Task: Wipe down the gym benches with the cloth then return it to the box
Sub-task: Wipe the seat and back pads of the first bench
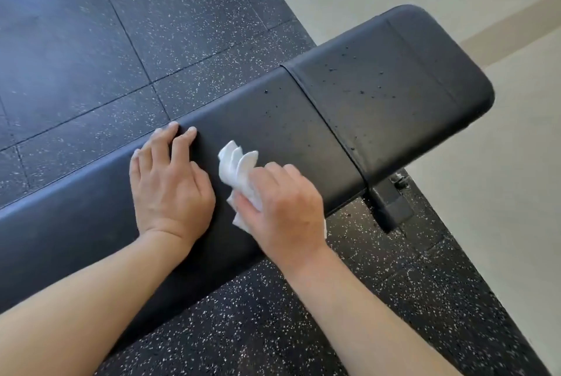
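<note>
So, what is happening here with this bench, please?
A person is wiping a black padded gym bench. The right hand grips a crumpled white cloth and presses it on the long pad, while the left hand rests flat on the pad beside it. Small droplets or specks show on the pads further toward the short end section, ahead of the cloth. The bench stands on a dark speckled rubber floor. No box is in view.

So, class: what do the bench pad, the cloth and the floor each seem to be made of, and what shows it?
Bench pad: likely black vinyl or faux leather, smooth, faint sheen, stitched seam.
Cloth: thin white fabric or paper, soft folds; which one is unclear.
Floor: apparently matte black rubber tiles, white flecks, visible joints.
</note>
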Demonstrator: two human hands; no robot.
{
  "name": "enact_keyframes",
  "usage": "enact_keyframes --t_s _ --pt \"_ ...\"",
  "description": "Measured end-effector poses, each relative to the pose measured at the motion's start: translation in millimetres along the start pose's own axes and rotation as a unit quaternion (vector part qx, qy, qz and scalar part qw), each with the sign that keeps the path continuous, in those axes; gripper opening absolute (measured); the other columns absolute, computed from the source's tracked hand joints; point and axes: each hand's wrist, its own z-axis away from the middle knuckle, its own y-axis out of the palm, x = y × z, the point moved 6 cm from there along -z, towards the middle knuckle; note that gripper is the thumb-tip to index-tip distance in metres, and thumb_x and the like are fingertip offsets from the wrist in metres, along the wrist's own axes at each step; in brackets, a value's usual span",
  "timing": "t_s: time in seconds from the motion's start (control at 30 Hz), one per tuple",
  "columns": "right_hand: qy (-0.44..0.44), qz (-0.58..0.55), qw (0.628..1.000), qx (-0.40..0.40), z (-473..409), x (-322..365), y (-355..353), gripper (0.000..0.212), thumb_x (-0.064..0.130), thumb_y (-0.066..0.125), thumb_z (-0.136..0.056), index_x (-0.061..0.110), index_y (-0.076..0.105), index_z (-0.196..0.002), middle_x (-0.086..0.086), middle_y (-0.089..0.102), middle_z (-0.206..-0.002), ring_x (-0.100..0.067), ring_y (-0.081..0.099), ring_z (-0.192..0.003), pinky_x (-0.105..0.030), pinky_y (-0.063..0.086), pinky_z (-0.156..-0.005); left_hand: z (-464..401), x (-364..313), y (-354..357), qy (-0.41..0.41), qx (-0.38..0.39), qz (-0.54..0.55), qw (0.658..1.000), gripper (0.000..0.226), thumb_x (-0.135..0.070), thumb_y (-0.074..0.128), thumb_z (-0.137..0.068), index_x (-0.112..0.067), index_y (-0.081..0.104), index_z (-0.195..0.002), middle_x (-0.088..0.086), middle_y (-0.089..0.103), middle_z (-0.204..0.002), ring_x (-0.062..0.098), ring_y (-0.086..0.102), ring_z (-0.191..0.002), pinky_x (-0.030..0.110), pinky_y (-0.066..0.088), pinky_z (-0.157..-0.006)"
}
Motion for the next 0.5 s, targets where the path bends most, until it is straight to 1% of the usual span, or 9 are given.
enact_keyframes --t_s 0.03,0.1,0.17,0.27,0.33,0.4,0.5 --pt "-0.01 -0.017 1.0 0.012 -3.2 15.1 10.8 0.028 0.033 0.069 -0.088 0.01 0.07 -0.104 0.0 0.053 -0.076 -0.023 0.046 -0.068 -0.039 0.041 -0.057 -1.9 2.3 1.4 -0.007 0.002 0.002 1.0 0.051 -0.024 0.047 -0.097 -0.016 0.053 -0.147 0.009 0.043 -0.16 0.036 0.038 -0.148 0.056 0.025 -0.124" --pt "-0.009 -0.03 0.999 0.017 -9.7 25.2 21.4 0.03 0.031 0.066 -0.088 0.012 0.071 -0.111 0.002 0.052 -0.076 -0.021 0.043 -0.068 -0.037 0.04 -0.057 -3.7 5.5 4.7 -0.017 0.004 0.006 1.0 0.053 -0.036 0.045 -0.098 -0.018 0.053 -0.147 0.007 0.043 -0.16 0.035 0.039 -0.147 0.055 0.025 -0.124" --pt "-0.005 -0.039 0.999 0.007 -12.4 22.4 21.0 0.029 0.03 0.065 -0.088 0.012 0.072 -0.111 0.003 0.05 -0.074 -0.018 0.037 -0.067 -0.033 0.036 -0.056 -4.3 5.6 6.2 -0.014 0.003 -0.001 1.0 0.054 -0.039 0.045 -0.097 -0.018 0.054 -0.147 0.007 0.043 -0.16 0.035 0.038 -0.148 0.054 0.025 -0.124" --pt "-0.018 -0.063 0.998 0.012 -13.7 18.9 18.9 0.016 0.028 0.07 -0.086 0.014 0.068 -0.092 0.003 0.047 -0.072 -0.016 0.028 -0.069 -0.032 0.034 -0.055 -4.3 5.3 6.9 -0.012 0.005 -0.008 1.0 0.054 -0.036 0.047 -0.098 -0.017 0.054 -0.147 0.008 0.043 -0.161 0.034 0.037 -0.15 0.054 0.024 -0.125" --pt "-0.029 -0.069 0.997 0.029 -12.5 14.4 15.4 0.016 0.028 0.072 -0.086 0.015 0.064 -0.084 0.003 0.047 -0.072 -0.017 0.032 -0.067 -0.034 0.037 -0.056 -3.4 4.0 5.3 -0.009 0.001 -0.012 1.0 0.053 -0.03 0.047 -0.096 -0.015 0.054 -0.147 0.009 0.043 -0.16 0.035 0.037 -0.149 0.055 0.024 -0.124" --pt "-0.03 -0.057 0.998 0.018 -10.5 -6.4 3.5 0.017 0.029 0.072 -0.089 0.016 0.065 -0.082 0.003 0.048 -0.072 -0.019 0.037 -0.066 -0.036 0.04 -0.057 -3.4 2.9 3.4 -0.002 -0.016 -0.014 1.0 0.054 -0.02 0.045 -0.093 -0.013 0.055 -0.145 0.011 0.045 -0.158 0.037 0.04 -0.147 0.057 0.026 -0.123" --pt "-0.031 -0.031 0.999 -0.019 0.3 -47.3 -23.3 0.021 0.031 0.072 -0.094 0.015 0.067 -0.082 0.005 0.046 -0.069 -0.019 0.035 -0.064 -0.034 0.04 -0.055 -3.3 2.5 3.0 0.003 -0.03 -0.015 0.999 0.056 -0.018 0.043 -0.09 -0.013 0.055 -0.144 0.011 0.047 -0.156 0.037 0.04 -0.146 0.058 0.027 -0.123"
